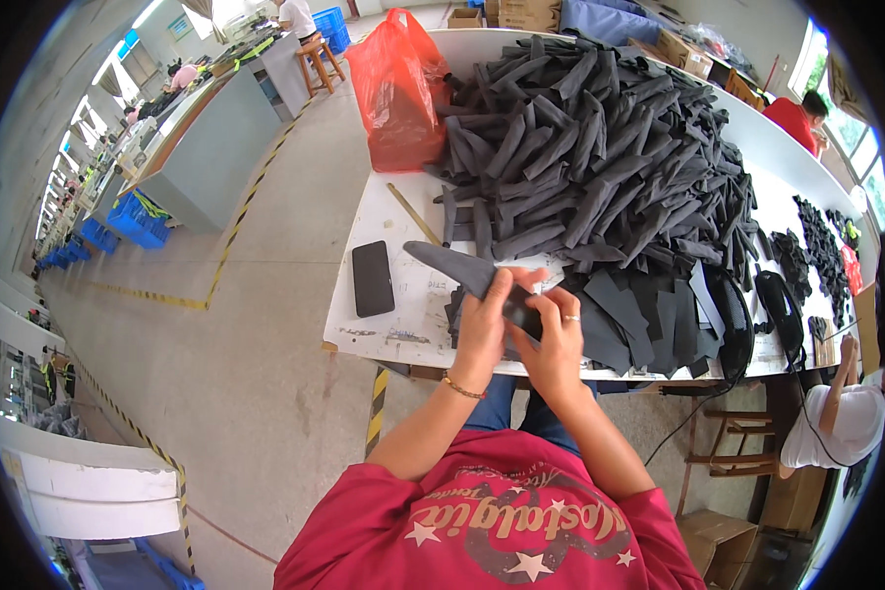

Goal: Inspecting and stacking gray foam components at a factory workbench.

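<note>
Dark-red shirt (521,531) occupies the near edge, its wearer facing a white table (425,295) with both forearms extended over the near side. Left hand (482,320) is wrapped around the middle of a dark grey fabric piece (450,265), thumb uppermost, with no evident gap in the grip. Right hand (556,339) pinches the near-right end between thumb and bent fingers; exact fingertip contact is partly hidden. The piece is raised above the table's near edge, its narrow end pointing far left; this two-point hold appears to keep it steady and leave that end free. A large heap of similar pieces (600,147) covers the far middle, seemingly stacked away from the body to preserve working room. Flat dark pieces (624,320) lie overlapped just right of the hands, presumably for short reach. A black phone (373,279) lies flat at left, apart from the fabric. Beyond it rest a thin yellowish strip (414,213) and a red plastic bag (398,93), both left of the heap.
</note>
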Demonstrator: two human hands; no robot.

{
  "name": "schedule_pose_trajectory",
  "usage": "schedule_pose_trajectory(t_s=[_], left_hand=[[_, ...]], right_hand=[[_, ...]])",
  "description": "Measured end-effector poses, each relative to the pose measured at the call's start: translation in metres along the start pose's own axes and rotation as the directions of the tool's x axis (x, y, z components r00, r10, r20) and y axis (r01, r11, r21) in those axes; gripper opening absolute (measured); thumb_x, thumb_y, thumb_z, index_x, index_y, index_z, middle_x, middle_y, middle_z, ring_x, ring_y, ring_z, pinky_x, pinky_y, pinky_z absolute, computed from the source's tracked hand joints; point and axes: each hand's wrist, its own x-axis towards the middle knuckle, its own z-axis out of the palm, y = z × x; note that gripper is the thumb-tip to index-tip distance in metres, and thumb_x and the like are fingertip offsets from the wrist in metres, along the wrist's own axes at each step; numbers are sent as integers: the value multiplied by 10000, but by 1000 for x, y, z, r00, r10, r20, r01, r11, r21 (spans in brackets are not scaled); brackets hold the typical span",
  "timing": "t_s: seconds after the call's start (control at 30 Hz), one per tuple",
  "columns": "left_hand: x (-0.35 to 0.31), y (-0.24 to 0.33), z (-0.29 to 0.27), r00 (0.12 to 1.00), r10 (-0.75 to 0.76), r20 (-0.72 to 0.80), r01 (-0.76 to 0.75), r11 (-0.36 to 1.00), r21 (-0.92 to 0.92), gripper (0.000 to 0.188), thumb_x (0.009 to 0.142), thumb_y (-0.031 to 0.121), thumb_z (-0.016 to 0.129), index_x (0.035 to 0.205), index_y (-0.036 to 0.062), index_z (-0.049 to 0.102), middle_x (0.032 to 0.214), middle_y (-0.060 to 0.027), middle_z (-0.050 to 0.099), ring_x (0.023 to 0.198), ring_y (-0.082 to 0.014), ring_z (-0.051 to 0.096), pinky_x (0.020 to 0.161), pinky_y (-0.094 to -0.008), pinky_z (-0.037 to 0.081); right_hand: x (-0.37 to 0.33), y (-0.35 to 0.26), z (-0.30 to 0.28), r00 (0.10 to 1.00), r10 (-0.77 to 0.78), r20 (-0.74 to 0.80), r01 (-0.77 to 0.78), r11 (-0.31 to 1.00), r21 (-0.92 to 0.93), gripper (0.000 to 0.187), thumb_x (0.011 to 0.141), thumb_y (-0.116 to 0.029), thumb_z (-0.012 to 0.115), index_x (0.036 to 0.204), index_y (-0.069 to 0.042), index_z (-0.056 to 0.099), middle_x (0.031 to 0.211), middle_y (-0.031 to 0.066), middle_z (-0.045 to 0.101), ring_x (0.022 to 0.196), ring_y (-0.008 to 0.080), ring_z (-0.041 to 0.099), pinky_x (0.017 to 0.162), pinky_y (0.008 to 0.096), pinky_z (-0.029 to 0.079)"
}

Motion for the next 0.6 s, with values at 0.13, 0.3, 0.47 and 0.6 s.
schedule_pose_trajectory(t_s=[0.13,0.3,0.47,0.6], left_hand=[[-4,-1,6,1000,7,-6,-7,997,-77,287,987,279,533,1024,1,596,1093,-216,659,1054,-256,630,928,-367,491],[-10,-15,3,999,-21,49,27,992,-125,289,982,297,538,1041,20,595,1120,-221,648,1108,-281,606,944,-399,485],[-2,-7,-9,1000,-19,-10,18,997,-76,281,987,295,527,1050,28,588,1148,-227,634,1128,-290,592,954,-412,481],[-14,-32,6,990,-132,54,140,972,-191,288,989,307,518,1064,37,586,1168,-203,630,1139,-301,585,982,-405,460]], right_hand=[[-7,4,-7,999,-47,8,47,999,-22,280,684,-31,762,921,-66,618,1021,156,568,899,347,593,719,419,508],[6,5,1,992,-118,36,117,993,24,248,702,-23,742,910,-65,615,1042,167,558,896,345,601,713,421,518],[-5,10,-15,989,2,150,1,1000,-22,229,738,-35,730,916,-40,586,1037,172,562,840,354,610,666,418,520],[2,17,-12,988,-117,101,110,991,73,181,755,0,708,892,-24,591,951,140,591,778,338,618,636,407,512]])
